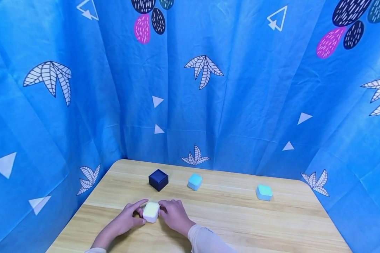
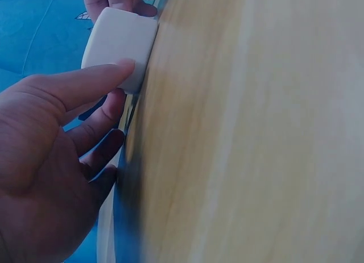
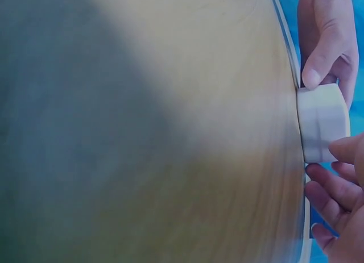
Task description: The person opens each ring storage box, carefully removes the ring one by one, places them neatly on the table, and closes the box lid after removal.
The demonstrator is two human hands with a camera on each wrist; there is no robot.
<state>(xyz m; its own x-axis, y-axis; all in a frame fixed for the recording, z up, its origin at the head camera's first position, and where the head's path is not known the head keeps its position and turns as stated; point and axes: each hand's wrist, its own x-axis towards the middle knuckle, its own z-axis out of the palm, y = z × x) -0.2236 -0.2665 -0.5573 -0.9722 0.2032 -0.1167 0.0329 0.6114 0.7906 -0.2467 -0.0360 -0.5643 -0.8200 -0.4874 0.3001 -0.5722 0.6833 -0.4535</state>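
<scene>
A small white rounded box [image 1: 151, 211] with a pale yellow top sits on the wooden table [image 1: 228, 225], near its front left. From the left, my left hand [image 1: 122, 222] grips the box, its thumb on the near face and its index finger at the far corner. My right hand [image 1: 176, 215] holds the opposite side between thumb and forefinger. In the left wrist view, the left thumb lies flat on the white side of the box [image 2: 120, 38], and the other fingers are loosely bent below. The right wrist view shows both hands at the box [image 3: 321, 115].
A dark navy box [image 1: 158, 180] stands behind the hands. To its right is a light blue box [image 1: 195, 182], and farther right a mint-topped blue box [image 1: 264, 192]. A patterned blue curtain [image 1: 240, 105] encloses the table's back and sides.
</scene>
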